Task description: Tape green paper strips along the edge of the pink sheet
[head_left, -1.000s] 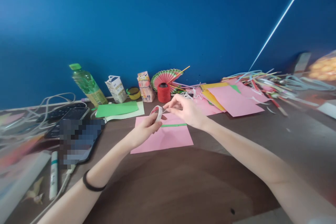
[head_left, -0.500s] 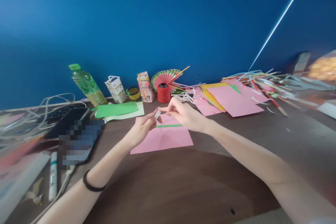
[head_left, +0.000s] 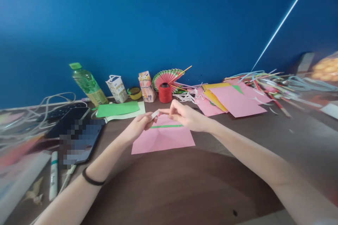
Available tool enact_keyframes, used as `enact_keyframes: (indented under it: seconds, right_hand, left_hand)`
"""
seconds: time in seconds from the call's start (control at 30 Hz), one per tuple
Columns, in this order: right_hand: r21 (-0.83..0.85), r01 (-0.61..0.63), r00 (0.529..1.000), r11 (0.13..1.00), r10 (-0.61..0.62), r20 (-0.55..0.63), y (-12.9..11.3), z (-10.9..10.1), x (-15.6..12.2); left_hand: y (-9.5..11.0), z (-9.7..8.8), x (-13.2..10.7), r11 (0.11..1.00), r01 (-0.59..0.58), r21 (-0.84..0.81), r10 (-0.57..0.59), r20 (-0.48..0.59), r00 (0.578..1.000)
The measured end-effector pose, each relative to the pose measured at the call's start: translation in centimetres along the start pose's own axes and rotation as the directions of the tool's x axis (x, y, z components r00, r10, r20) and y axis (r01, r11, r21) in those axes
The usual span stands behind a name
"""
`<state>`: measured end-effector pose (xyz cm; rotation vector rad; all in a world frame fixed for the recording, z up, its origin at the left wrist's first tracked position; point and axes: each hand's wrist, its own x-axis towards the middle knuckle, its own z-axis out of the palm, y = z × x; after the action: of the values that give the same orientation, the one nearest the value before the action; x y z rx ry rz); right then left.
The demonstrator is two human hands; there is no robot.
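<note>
My left hand (head_left: 139, 125) is closed round a small white tape roll (head_left: 155, 114), held edge-on above the table. My right hand (head_left: 186, 116) pinches at the roll's end from the right, fingertips touching it. Under both hands lies a pink paper sheet (head_left: 163, 139) with a thin green paper strip (head_left: 167, 126) across its upper part. A black band circles my left wrist.
A phone (head_left: 76, 137), cables and a white marker (head_left: 54, 175) lie at the left. Along the blue wall stand a green bottle (head_left: 87, 84), small cartons, a red thread spool (head_left: 165, 93) and a paper fan. Green paper (head_left: 117, 109), pink sheets (head_left: 235, 101) and paper strips sit behind.
The tape roll has turned from showing its ring to edge-on, and my right hand's fingers have closed in on its end.
</note>
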<state>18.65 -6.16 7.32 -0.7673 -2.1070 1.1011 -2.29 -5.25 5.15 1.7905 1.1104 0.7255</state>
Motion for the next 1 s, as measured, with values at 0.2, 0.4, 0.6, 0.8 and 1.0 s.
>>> enact_keyframes:
  seconds: [0.2, 0.4, 0.6, 0.8, 1.0]
  right_hand:
    - [0.095, 0.055, 0.996, 0.994, -0.048, -0.074, -0.1, -0.2, 0.2]
    - [0.122, 0.017, 0.982, 0.992, 0.006, -0.187, 0.4, -0.4, 0.6]
    - [0.068, -0.006, 0.985, 0.998, 0.018, -0.173, 0.6, -0.4, 0.6]
    - [0.031, -0.007, 0.981, 0.999, 0.013, -0.193, 1.1, -0.5, 0.8]
    - [0.110, -0.053, 0.994, 0.993, 0.063, -0.088, 1.4, -0.2, 0.8]
  left_hand:
    - [-0.8, -2.1, 0.4, 0.909, 0.057, 0.413, 0.035, -0.211, 0.977]
    - [-2.1, -3.5, 0.5, 0.385, 0.268, 0.883, -0.047, -0.271, 0.961]
    - [-4.6, -4.6, 0.8, 0.345, 0.188, 0.919, 0.007, -0.203, 0.979]
    - [-5.4, -4.4, 1.0, 0.426, 0.093, 0.900, 0.128, -0.162, 0.978]
    - [-1.3, -2.1, 0.5, 0.724, -0.023, 0.689, 0.214, -0.192, 0.958]
